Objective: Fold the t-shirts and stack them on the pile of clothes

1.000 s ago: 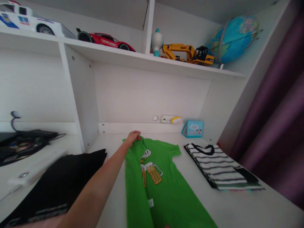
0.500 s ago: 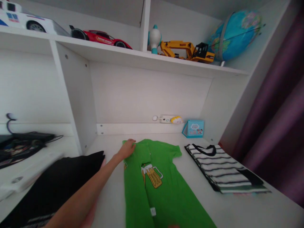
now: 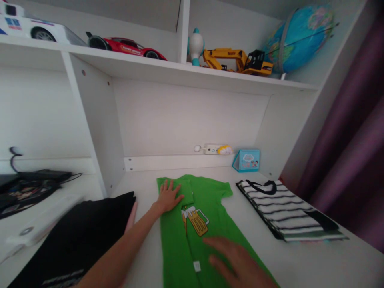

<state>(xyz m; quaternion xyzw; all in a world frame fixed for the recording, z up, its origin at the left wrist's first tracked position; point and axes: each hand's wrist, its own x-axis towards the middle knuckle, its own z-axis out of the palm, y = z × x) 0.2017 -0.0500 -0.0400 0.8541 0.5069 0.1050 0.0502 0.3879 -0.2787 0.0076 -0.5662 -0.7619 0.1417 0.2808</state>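
A white board desk spreads under everything, with a purple cloth curtain to its right. In the middle of the desk lies a bright green short-sleeved cotton T-shirt, print side up. Its long axis runs from the back of the desk toward the wearer, the neck end pointing at the rear panel and the lower end running out of view at the bottom edge. Its left side is turned inward in a long strip lying lengthwise, partly covering the print, while the right sleeve sticks out to the right.

To the left, a black cloth garment lies on the desk; to the right is a flat pile topped by a white-and-black striped garment. Both are apart from the T-shirt.

The right hand, blurred, is open with fingers parted over the lower part of the T-shirt; whether it touches cannot be told. The left hand lies open, palm down and fingers spread, on the upper left part, beside a golden beer-mug print. Nearer the wearer, a small white label shows at the strip's edge.
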